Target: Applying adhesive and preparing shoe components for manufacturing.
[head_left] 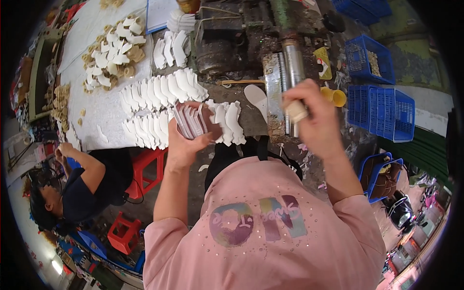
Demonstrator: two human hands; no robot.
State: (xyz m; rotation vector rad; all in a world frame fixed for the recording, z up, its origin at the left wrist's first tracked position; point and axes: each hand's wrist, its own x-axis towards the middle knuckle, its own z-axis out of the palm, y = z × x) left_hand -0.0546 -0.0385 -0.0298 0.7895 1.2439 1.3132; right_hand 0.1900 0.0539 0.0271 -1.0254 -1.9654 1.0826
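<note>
My left hand (182, 147) is wrapped round a stack of thin, pale curved pieces (190, 121), set on edge side by side. The stack is just over the table's near edge, among rows of white curved pieces (159, 92). A few more white curved pieces (227, 121) lie to its right. My right hand (319, 121), somewhat blurred, is closed on a small beige piece (296, 112). It is right at the shiny metal cylinder (293, 60) of a worn machine (274, 96), covering the cylinder's lower part. Whether the piece touches the cylinder I cannot tell.
A heap of white and tan pieces (116, 50) covers part of the table at far left. Blue plastic baskets (382, 113) line the right side, near yellow cups (338, 98). At left a co-worker (92, 179) sits by red stools (124, 233). A white insole-shaped piece (256, 96) lies beside the machine.
</note>
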